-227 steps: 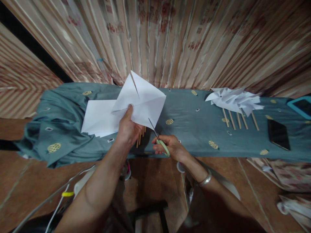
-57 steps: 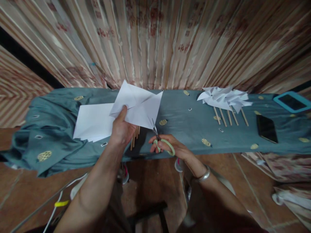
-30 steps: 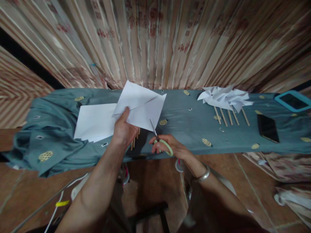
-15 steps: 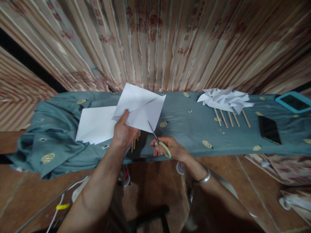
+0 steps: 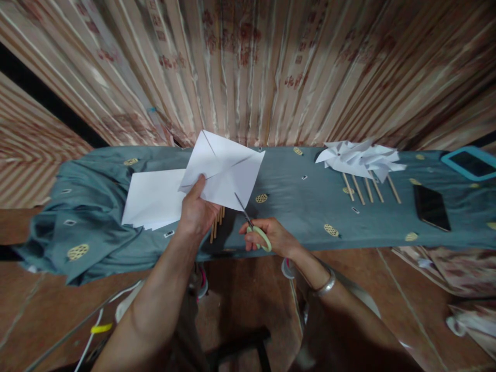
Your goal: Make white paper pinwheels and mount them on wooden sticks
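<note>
My left hand (image 5: 199, 209) grips a square sheet of white paper (image 5: 227, 165) by its near left edge, thumb on top. Slits run inward from the sheet's corners toward the middle. In my right hand (image 5: 267, 233) is a pair of scissors (image 5: 259, 236) with pale green handles, fingers in the loops. The blades lie at the sheet's corner nearest me, pointing toward its centre. A stack of white paper (image 5: 153, 199) lies to the left, partly behind the held sheet. Several wooden sticks (image 5: 214, 230) show below the left hand, their far ends hidden.
Paper pinwheels (image 5: 358, 159) on wooden sticks lie together on the right of the cloth-covered table (image 5: 294, 222). Beyond them are a black phone (image 5: 431, 207) and a blue-framed tablet (image 5: 470, 163). A pleated curtain (image 5: 248, 67) hangs along the back edge.
The scissors have moved slightly farther into the near corner of the sheet. A slit at the far corner now shows more plainly. Both hands stay almost in place.
</note>
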The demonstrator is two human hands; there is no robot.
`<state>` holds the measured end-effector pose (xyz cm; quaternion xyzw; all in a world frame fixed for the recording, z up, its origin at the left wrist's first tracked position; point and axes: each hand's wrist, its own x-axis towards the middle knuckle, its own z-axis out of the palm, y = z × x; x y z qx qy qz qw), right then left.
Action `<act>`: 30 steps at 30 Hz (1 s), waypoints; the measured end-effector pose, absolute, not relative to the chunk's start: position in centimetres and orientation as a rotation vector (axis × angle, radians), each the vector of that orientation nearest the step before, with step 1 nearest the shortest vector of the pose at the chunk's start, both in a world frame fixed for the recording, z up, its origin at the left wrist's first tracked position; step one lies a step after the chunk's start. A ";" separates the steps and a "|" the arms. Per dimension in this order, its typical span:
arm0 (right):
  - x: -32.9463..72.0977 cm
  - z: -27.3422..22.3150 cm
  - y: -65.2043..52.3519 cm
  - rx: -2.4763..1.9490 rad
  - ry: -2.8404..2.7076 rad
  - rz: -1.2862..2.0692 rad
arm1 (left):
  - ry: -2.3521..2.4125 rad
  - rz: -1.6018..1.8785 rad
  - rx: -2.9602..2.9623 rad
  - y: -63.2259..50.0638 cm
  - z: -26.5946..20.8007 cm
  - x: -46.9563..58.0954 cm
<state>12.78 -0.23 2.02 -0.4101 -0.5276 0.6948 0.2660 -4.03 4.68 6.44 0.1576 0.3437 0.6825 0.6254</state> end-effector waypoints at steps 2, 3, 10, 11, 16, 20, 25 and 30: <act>12.7 1.9 -0.2 -1.101 -1.431 1.866 | 0.795 1.566 0.363 4.7 6.4 -4.1; 12.7 1.9 -0.3 -1.099 -1.432 1.861 | 0.801 1.566 0.359 4.7 6.3 -4.1; 12.8 2.1 -0.3 -1.095 -1.420 1.846 | 0.799 1.538 0.392 4.5 6.2 -3.9; 12.8 2.2 -0.3 -1.095 -1.422 1.839 | 0.800 1.535 0.392 4.4 6.1 -3.8; 12.9 2.2 -0.4 -1.102 -1.432 1.804 | 0.823 1.529 0.394 4.3 5.7 -3.4; 12.9 2.3 -0.3 -1.099 -1.423 1.802 | 0.818 1.503 0.405 4.2 5.5 -3.3; 12.8 2.3 -0.2 -1.117 -1.384 1.827 | 0.812 1.521 0.391 4.3 5.7 -3.5; 12.6 2.1 -0.2 -1.122 -1.386 1.801 | 0.805 1.532 0.401 4.4 5.4 -3.8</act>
